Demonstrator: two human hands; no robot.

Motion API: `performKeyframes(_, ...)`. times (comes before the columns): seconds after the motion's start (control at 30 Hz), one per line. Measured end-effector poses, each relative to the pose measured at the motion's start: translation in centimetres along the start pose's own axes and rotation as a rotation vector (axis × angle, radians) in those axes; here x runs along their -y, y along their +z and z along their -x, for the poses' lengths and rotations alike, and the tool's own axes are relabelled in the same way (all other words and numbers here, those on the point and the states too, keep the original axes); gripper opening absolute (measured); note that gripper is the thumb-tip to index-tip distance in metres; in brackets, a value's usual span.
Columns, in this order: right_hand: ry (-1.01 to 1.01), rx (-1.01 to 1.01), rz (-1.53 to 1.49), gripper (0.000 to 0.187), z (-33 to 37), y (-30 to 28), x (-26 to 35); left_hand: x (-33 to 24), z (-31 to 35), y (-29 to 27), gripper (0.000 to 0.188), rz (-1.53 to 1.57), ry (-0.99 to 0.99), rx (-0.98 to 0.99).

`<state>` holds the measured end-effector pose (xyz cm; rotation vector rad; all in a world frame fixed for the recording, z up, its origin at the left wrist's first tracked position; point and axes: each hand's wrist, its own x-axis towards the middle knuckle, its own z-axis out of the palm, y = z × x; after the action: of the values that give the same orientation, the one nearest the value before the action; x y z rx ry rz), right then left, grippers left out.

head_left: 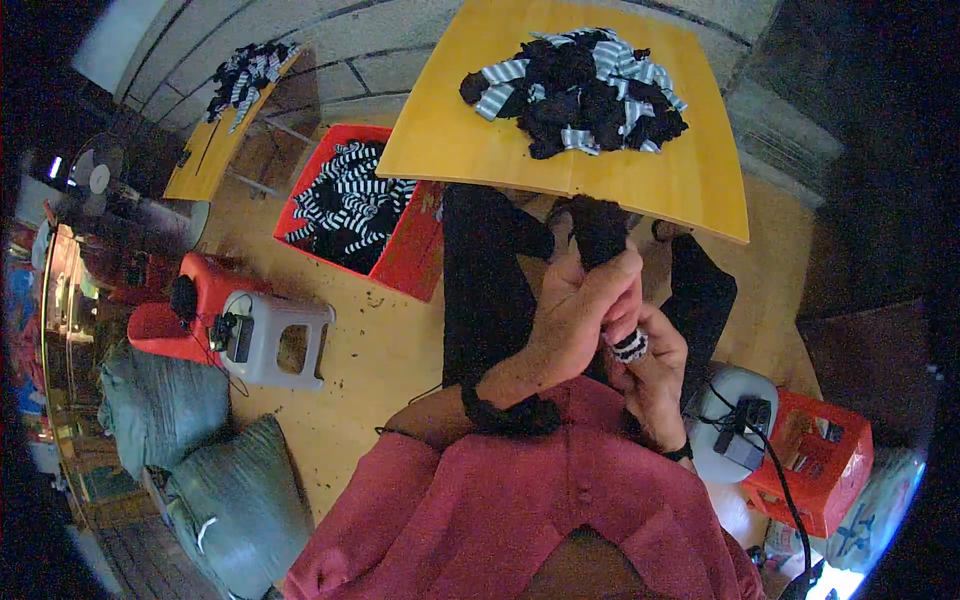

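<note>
My left hand (575, 312) is closed around a sock-like black knit piece (598, 230), just in front of the table's near edge. Its black part bulges out above my fingers. Below, a black-and-white striped end (630, 346) shows between my two hands. The fingers of my right hand (655, 370) are closed on that striped end. On the yellow table (425, 130) lies a heap of black and grey-white striped knit pieces (575, 90), apart from my hands. What lies inside my palms is hidden.
Left of the table stands a red bin (300, 240) with striped knits. A grey stool (285, 335) and stuffed green sacks (240, 510) are at left. Right of me are another grey stool (725, 400) and a red crate (815, 460). A second table (215, 160) stands far left.
</note>
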<state>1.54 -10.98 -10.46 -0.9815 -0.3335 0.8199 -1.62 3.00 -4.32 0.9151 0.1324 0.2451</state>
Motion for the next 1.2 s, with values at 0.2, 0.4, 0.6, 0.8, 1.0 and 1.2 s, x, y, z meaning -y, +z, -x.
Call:
performKeyframes(0.2, -0.327, -0.306, 0.678, 0.028, 1.2, 0.8, 0.3, -1.6, -0.6, -0.9, 0.030, 0.022, 0.354, 0.028)
performKeyframes(0.4, -0.340, -0.440, 0.759, 0.029, 2.0, 1.0, -1.2, -2.1, -1.0, -1.2, 0.023, 0.120, 0.477, -0.042)
performKeyframes(0.6, -0.301, -0.473, 0.754, 0.030, 1.9, 1.0, -1.1, -1.6, -0.6, -1.1, 0.037, 0.204, 0.480, 0.032)
performKeyframes(0.8, -0.469, -0.443, 0.894, 0.031, 1.6, 0.6, -0.9, -0.2, 0.1, -1.1, 0.044, 0.212, 0.285, 0.146)
performKeyframes(1.0, -0.312, -0.345, 0.507, 0.030, 1.5, 0.4, -0.9, 0.4, 0.7, -0.7, 0.045, 0.277, 0.234, 0.098)
performKeyframes(1.2, 0.026, -0.044, -0.064, 0.037, 1.2, 0.8, 1.1, -0.1, 0.4, -1.0, 0.045, 0.236, 0.219, 0.151)
